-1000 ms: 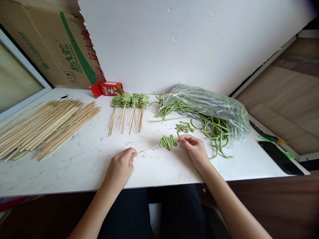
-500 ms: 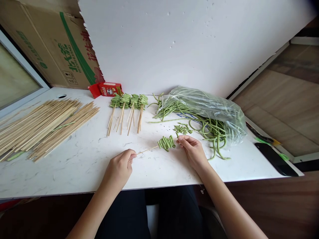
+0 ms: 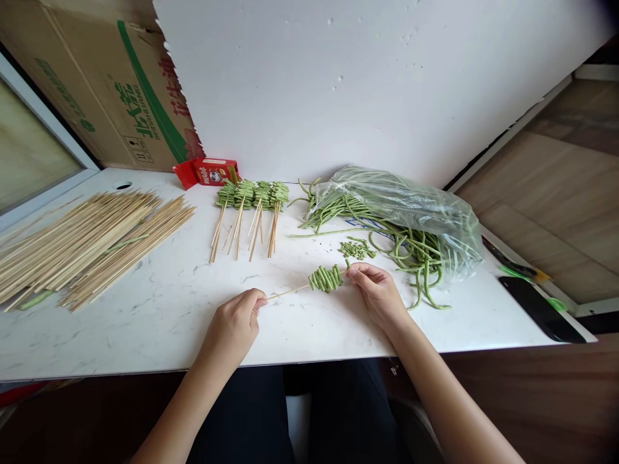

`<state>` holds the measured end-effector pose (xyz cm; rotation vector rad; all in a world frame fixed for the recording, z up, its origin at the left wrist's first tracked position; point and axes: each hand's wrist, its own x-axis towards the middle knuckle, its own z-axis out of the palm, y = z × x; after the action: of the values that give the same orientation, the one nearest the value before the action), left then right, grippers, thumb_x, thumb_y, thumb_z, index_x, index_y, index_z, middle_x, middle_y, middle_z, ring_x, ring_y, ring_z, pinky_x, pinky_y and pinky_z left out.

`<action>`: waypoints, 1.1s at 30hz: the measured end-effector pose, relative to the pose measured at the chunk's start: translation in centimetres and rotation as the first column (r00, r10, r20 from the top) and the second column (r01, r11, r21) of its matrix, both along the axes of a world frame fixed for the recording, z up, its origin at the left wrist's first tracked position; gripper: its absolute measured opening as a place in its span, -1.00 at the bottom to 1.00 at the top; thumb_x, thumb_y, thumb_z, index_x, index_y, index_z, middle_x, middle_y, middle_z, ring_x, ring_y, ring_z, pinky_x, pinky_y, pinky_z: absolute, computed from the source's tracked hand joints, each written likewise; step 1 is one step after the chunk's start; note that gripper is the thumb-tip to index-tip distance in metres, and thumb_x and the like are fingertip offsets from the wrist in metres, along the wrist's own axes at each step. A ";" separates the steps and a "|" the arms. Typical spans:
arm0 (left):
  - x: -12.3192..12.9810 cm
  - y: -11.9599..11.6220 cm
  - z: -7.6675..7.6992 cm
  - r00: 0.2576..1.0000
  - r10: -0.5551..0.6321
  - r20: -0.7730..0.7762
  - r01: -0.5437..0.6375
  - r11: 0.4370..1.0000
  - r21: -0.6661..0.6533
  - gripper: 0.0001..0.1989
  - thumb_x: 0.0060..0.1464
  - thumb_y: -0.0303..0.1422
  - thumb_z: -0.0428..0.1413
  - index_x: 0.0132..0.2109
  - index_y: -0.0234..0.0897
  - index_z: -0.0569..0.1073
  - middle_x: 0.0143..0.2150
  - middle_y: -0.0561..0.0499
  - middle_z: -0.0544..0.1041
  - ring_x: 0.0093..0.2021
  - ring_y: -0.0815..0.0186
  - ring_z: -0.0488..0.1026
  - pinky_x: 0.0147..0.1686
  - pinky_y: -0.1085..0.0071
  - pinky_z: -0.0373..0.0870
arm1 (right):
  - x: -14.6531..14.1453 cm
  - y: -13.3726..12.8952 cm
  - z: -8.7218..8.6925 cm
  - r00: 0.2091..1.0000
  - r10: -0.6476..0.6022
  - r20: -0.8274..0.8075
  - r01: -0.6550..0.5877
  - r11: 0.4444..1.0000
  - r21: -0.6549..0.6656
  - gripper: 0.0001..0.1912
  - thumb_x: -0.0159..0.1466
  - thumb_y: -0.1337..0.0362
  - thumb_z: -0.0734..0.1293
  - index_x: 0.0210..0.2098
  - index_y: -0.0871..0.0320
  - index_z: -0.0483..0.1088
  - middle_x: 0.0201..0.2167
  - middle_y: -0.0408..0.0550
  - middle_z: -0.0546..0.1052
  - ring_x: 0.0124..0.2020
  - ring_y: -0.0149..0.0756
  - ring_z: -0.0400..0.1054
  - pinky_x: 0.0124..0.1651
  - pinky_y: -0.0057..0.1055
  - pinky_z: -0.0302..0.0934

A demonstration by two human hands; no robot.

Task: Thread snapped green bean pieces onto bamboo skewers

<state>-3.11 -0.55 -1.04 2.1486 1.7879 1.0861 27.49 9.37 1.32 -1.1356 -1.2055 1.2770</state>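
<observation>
My left hand [image 3: 238,320] is closed on the bare end of a thin wooden skewer [image 3: 289,292], which runs right across the front of the white table. Several short green bean pieces [image 3: 325,278] are threaded crosswise, side by side, on its right part. At the far end, my right hand [image 3: 380,293] pinches one more cut bean piece [image 3: 347,263] at the skewer's tip; the fingers partly hide it. Just behind that hand lies a small pile of cut bean pieces [image 3: 356,249].
Finished bean skewers [image 3: 252,194] lie in bunches at the back, near a red box [image 3: 216,172]. Many bare skewers [image 3: 87,238] cover the left side. Long beans [image 3: 416,248] spill from a clear plastic bag [image 3: 401,200] at right, beside a black phone [image 3: 540,309] and a dark-handled tool [image 3: 507,260].
The view has shifted slightly. Both hands keep their grip, and the bean pieces on the skewer look almost the same.
</observation>
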 end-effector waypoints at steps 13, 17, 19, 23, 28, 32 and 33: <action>0.0 0.0 0.2 0.999 0.012 -0.034 -0.012 1.000 0.014 -0.74 0.29 -0.56 -0.06 -0.24 -0.19 0.47 -0.35 0.05 0.64 -0.37 0.32 0.60 -0.32 0.49 0.47 | 0.4 0.1 0.0 0.999 0.043 -0.006 -0.043 0.999 0.009 -0.75 0.08 0.02 0.65 -0.40 0.02 0.67 -0.36 -0.09 0.65 -0.33 -0.26 0.43 -0.13 -0.26 0.33; 0.1 0.0 0.3 0.999 0.018 -0.040 -0.017 0.999 0.038 -0.74 0.25 -0.59 -0.05 -0.25 -0.20 0.47 -0.36 0.06 0.64 -0.38 0.33 0.60 -0.33 0.51 0.47 | 0.5 0.2 -0.1 0.998 0.057 -0.021 -0.056 0.998 0.017 -0.74 0.06 0.03 0.67 -0.40 0.03 0.68 -0.37 -0.08 0.65 -0.33 -0.27 0.43 -0.15 -0.28 0.33; 0.1 0.0 0.4 0.999 0.020 -0.043 -0.018 0.999 0.043 -0.73 0.23 -0.61 -0.05 -0.26 -0.20 0.47 -0.36 0.07 0.64 -0.38 0.34 0.60 -0.33 0.52 0.47 | 0.5 0.2 -0.1 0.997 0.070 -0.039 -0.070 0.997 0.013 -0.74 0.05 0.04 0.68 -0.40 0.03 0.69 -0.36 -0.08 0.65 -0.32 -0.27 0.44 -0.15 -0.29 0.33; 0.1 0.1 0.5 0.999 0.013 -0.045 -0.010 0.998 0.062 -0.73 0.22 -0.62 -0.04 -0.27 -0.21 0.46 -0.37 0.07 0.64 -0.39 0.35 0.60 -0.33 0.53 0.47 | 0.5 0.3 -0.2 0.995 0.085 -0.059 -0.084 0.996 0.019 -0.76 0.03 0.05 0.69 -0.40 0.01 0.70 -0.36 -0.09 0.65 -0.32 -0.28 0.44 -0.15 -0.29 0.33; 0.1 0.1 0.5 0.999 0.010 -0.045 -0.007 0.998 0.067 -0.71 0.19 -0.64 -0.06 -0.27 -0.21 0.47 -0.36 0.06 0.65 -0.38 0.34 0.61 -0.33 0.53 0.48 | 0.7 0.3 -0.4 0.995 0.089 -0.050 -0.089 0.996 0.013 -0.75 0.03 0.05 0.70 -0.41 0.01 0.70 -0.35 -0.09 0.65 -0.30 -0.28 0.44 -0.13 -0.30 0.33; 0.0 0.1 0.5 0.999 0.013 -0.044 -0.010 0.998 0.068 -0.69 0.16 -0.66 -0.07 -0.27 -0.21 0.48 -0.35 0.07 0.65 -0.36 0.34 0.62 -0.33 0.53 0.49 | 0.8 0.3 -0.5 0.995 0.092 -0.037 -0.092 0.996 0.021 -0.77 0.04 0.06 0.69 -0.41 0.02 0.70 -0.36 -0.09 0.64 -0.30 -0.28 0.42 -0.14 -0.30 0.32; 0.0 0.1 0.5 0.999 0.014 -0.044 -0.011 0.998 0.069 -0.69 0.15 -0.66 -0.07 -0.27 -0.21 0.48 -0.35 0.07 0.65 -0.36 0.34 0.62 -0.33 0.53 0.49 | 0.8 0.2 -0.4 0.995 0.093 -0.033 -0.092 0.995 0.026 -0.77 0.05 0.07 0.69 -0.41 0.02 0.70 -0.37 -0.09 0.63 -0.30 -0.29 0.42 -0.14 -0.30 0.32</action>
<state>-3.09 -0.45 -0.59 2.2203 1.8105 1.1273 28.28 9.62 0.89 -1.0467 -1.2578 1.3423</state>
